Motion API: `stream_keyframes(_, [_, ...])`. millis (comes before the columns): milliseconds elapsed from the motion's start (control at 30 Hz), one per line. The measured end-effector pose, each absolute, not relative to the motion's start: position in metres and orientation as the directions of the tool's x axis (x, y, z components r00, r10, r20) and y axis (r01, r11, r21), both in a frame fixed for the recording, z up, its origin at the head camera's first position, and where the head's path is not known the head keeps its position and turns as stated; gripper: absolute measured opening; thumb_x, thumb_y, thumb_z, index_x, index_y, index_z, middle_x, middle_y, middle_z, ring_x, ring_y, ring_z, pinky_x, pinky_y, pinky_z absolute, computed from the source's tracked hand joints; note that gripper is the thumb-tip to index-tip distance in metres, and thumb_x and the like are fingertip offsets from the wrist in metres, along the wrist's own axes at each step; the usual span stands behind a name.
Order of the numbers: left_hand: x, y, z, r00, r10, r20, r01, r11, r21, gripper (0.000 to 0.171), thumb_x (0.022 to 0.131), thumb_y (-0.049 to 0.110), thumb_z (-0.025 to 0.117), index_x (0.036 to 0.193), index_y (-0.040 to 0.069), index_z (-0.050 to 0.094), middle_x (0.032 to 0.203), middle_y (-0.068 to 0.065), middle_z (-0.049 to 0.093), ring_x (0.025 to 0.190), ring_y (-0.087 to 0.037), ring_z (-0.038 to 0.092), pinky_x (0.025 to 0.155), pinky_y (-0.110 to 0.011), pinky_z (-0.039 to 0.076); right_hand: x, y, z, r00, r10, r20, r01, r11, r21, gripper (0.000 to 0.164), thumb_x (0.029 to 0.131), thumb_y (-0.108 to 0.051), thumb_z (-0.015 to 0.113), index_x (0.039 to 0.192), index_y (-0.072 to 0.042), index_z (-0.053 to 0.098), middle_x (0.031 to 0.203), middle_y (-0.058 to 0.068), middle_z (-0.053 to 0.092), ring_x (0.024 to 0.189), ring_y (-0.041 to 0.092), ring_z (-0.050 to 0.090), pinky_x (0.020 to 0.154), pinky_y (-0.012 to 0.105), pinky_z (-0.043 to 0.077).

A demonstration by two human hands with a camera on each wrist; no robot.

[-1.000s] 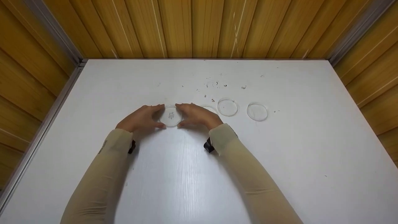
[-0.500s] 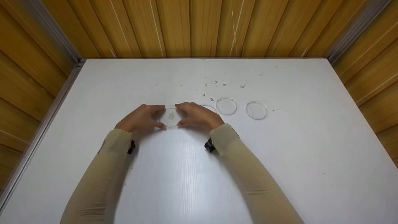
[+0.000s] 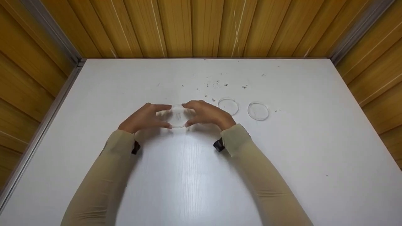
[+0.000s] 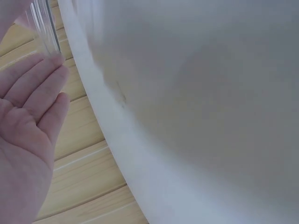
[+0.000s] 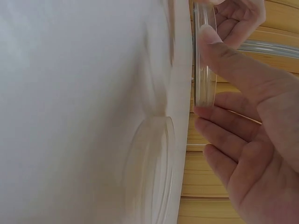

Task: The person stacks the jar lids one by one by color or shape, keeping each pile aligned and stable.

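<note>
The dish (image 3: 178, 116) is round, so equally wide in every direction; it is held about level, printed face upward, raised above the table (image 3: 314, 147). The left hand (image 3: 142, 117) and the right hand (image 3: 209, 114) pinch its rim from opposite sides, each with the thumb at the near edge and fingers at the far edge, wrists bent inward.

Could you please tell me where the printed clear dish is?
In the head view, the dish is just left of centre, held between the left hand and the right hand.
</note>
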State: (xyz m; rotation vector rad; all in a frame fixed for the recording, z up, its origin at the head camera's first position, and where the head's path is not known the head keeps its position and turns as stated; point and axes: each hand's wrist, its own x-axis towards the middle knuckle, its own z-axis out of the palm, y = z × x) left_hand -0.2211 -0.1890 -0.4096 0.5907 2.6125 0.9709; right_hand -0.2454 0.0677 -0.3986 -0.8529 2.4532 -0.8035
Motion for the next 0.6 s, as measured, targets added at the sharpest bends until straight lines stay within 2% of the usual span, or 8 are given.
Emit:
stream_keyframes(267, [-0.217,-0.177,-0.405,-0.857,0.512,-0.066,0.341,0.657,0.673,0.079,0.071,0.042,0.083,0.137,0.009,0.054,0.137,-0.008,0.057,0.129,-0.023,0.052,0.106,-0.046,0.042,-0.241,0.083,-0.392,-0.719,-0.668,-0.191,-0.435,0.647,-0.626,0.080,0.078,-0.037,0.079,0.145,-0.013,0.044,0.148,0.001,0.044,0.138,0.019,0.039,0.113,0.039,0.033])
stream_keyframes(600, [-0.209,-0.157,-0.402,-0.837,0.547,-0.035,0.388,0.636,0.667,0.077,0.071,0.041,0.083,0.135,0.007,0.056,0.134,-0.009,0.060,0.125,-0.020,0.055,0.104,-0.043,0.044,-0.233,0.103,-0.386,-0.693,-0.707,-0.144,-0.506,0.619,-0.601,0.076,0.076,-0.034,0.081,0.140,-0.008,0.049,0.139,0.007,0.054,0.130,0.023,0.047,0.110,0.040,0.036])
